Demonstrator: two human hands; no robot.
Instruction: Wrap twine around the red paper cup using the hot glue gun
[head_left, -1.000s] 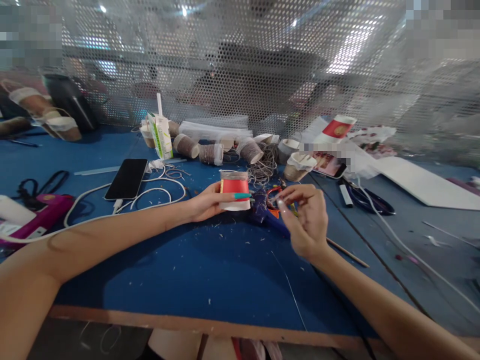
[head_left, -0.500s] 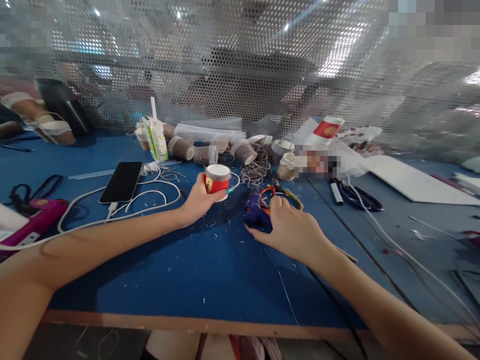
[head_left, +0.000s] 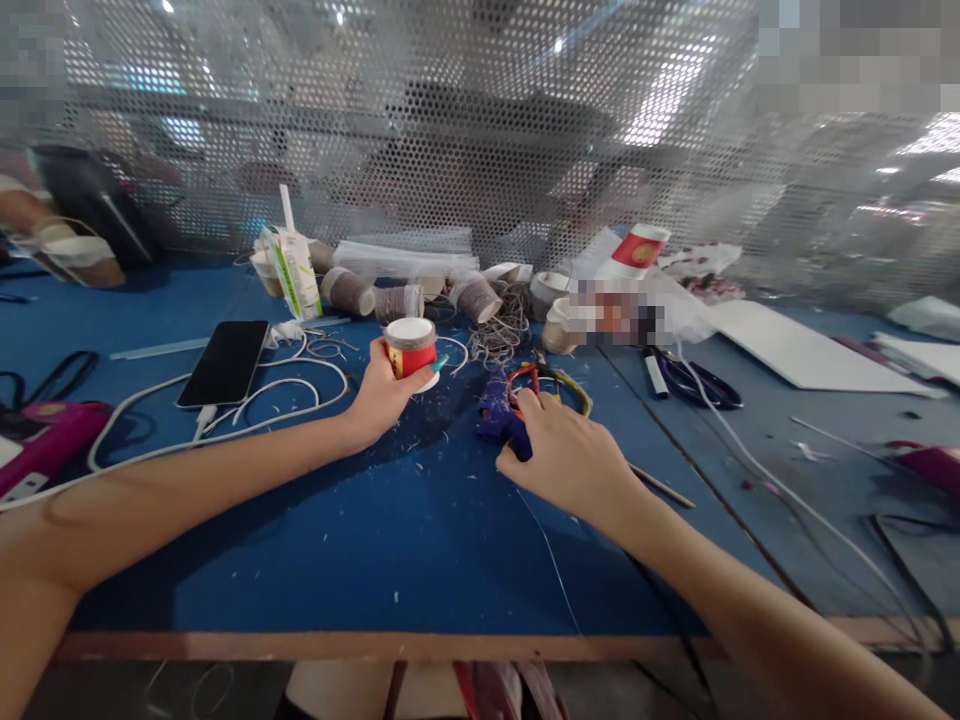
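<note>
My left hand (head_left: pixel 379 400) is closed round a small red and white paper cup (head_left: pixel 414 358). Grey cord is wound about the cup's upper end, whose round white face points up. At the thumb shows a teal nail. Further right, my right hand (head_left: pixel 566 445) lies over a blue glue gun (head_left: pixel 496 405) with an orange trigger, fingers curled at its handle and thumb bent in on the near side. My palm hides part of the grip. Just behind the fingers are pliers (head_left: pixel 529 376) with red and yellow handles.
Cord-wrapped cups (head_left: pixel 349 290), tangled grey cord (head_left: pixel 499 335) and a drink carton (head_left: pixel 296 275) line the back. On the left lie a phone (head_left: pixel 225 362), a white cable and a purple power strip (head_left: pixel 71 435). Farther right are scissors (head_left: pixel 697 380) and a white board (head_left: pixel 810 345).
The view has shifted a little, so things sit further left. My right thumb has drawn in beside the glue gun's handle. My left hand still holds the paper cup.
</note>
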